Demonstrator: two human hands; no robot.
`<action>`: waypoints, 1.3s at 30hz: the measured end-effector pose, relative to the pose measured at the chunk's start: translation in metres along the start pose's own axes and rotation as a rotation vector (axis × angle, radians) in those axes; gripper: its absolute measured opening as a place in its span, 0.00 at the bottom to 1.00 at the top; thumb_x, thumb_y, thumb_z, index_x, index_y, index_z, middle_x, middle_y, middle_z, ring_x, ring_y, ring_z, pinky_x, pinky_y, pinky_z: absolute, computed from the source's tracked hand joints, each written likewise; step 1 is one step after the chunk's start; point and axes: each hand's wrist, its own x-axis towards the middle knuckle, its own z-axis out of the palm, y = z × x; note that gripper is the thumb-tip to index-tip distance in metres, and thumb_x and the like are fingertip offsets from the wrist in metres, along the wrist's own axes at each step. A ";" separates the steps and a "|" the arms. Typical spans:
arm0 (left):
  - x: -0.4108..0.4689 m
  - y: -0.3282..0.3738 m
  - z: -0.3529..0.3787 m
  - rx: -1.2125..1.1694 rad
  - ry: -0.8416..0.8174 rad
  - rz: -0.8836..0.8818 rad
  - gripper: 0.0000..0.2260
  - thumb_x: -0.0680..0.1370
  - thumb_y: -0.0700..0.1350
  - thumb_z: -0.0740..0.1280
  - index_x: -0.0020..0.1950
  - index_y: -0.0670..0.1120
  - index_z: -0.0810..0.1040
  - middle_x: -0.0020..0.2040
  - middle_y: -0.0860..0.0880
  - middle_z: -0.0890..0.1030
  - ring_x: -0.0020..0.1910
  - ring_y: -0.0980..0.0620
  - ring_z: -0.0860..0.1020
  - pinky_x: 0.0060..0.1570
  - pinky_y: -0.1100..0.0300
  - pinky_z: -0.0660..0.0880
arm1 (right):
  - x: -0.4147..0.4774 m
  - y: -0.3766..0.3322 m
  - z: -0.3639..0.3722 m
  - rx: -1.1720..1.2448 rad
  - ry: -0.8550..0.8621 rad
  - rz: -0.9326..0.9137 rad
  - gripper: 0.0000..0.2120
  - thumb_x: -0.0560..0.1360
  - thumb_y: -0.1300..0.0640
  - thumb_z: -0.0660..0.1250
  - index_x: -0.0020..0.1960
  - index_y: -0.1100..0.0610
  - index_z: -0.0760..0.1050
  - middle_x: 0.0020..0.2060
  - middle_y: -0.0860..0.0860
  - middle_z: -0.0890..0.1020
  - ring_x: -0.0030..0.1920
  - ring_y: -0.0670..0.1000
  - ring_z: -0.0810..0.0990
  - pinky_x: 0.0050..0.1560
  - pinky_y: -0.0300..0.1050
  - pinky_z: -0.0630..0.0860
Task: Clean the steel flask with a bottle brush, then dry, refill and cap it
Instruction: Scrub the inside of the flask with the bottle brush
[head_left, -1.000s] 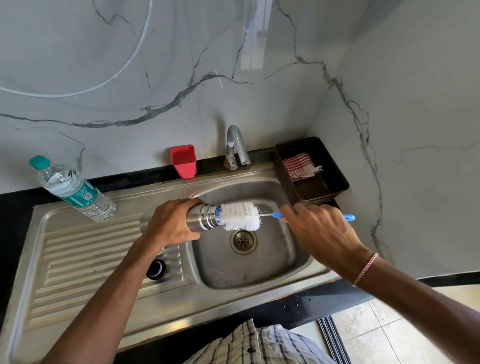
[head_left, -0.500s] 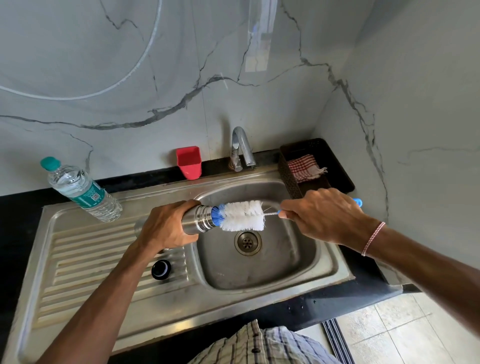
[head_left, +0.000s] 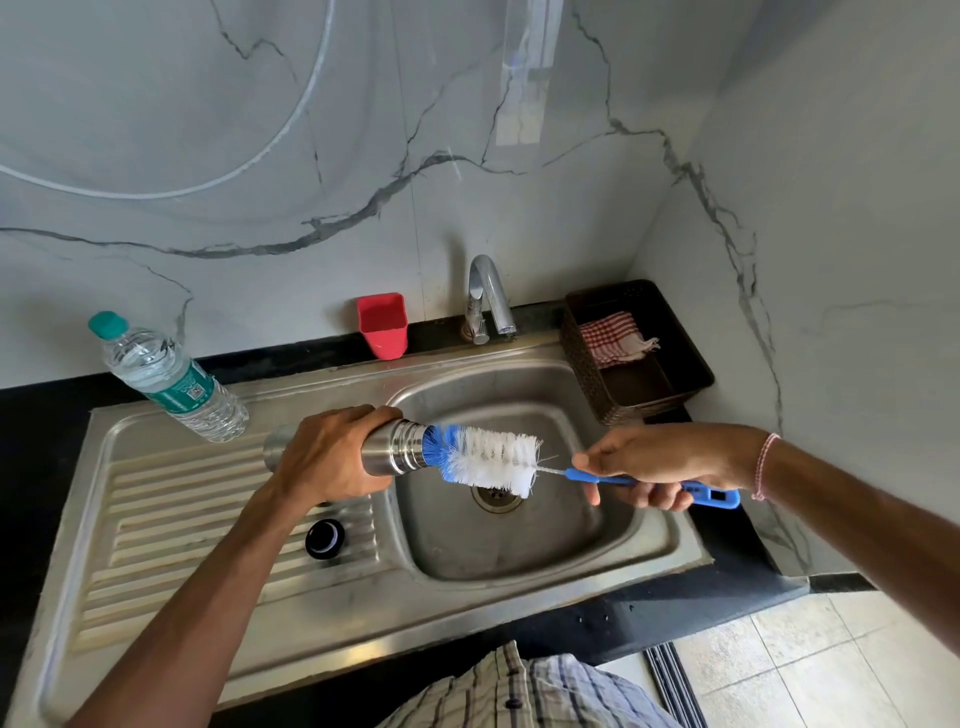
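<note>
Left grip (head_left: 327, 457) stays round flask (head_left: 393, 455); right grip (head_left: 660, 460), holding brush (head_left: 493, 460), has drawn it farther out.

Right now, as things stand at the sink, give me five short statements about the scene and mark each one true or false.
1. The left hand holds the steel flask on its side, mouth over the sink basin. True.
2. The bottle brush has its whole bristle head inside the flask. False: most of the bristles are outside the mouth.
3. The black cap is screwed onto the flask. False: it lies on the drainboard.
4. The checked cloth lies in the dark basket. True.
5. The right hand grips the brush by its blue handle. True.
</note>
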 end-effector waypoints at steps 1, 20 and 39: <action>0.000 0.001 0.000 0.000 -0.003 -0.004 0.34 0.59 0.58 0.82 0.63 0.54 0.79 0.47 0.55 0.85 0.41 0.48 0.84 0.39 0.53 0.81 | 0.003 0.001 0.002 0.066 -0.072 0.018 0.20 0.84 0.41 0.58 0.51 0.55 0.80 0.27 0.48 0.64 0.24 0.46 0.59 0.22 0.37 0.58; 0.008 -0.007 -0.004 0.020 -0.082 -0.083 0.31 0.60 0.62 0.75 0.63 0.61 0.76 0.49 0.58 0.85 0.43 0.48 0.84 0.40 0.54 0.80 | -0.021 -0.016 0.012 -1.030 0.882 -0.363 0.17 0.83 0.36 0.51 0.66 0.35 0.72 0.40 0.48 0.81 0.38 0.55 0.80 0.37 0.46 0.69; 0.008 -0.012 0.000 0.066 -0.140 -0.084 0.32 0.61 0.64 0.74 0.64 0.62 0.74 0.51 0.60 0.84 0.44 0.51 0.83 0.41 0.55 0.80 | -0.018 -0.009 -0.017 -0.197 0.369 -0.183 0.15 0.79 0.39 0.66 0.44 0.46 0.86 0.24 0.49 0.66 0.26 0.50 0.61 0.29 0.42 0.60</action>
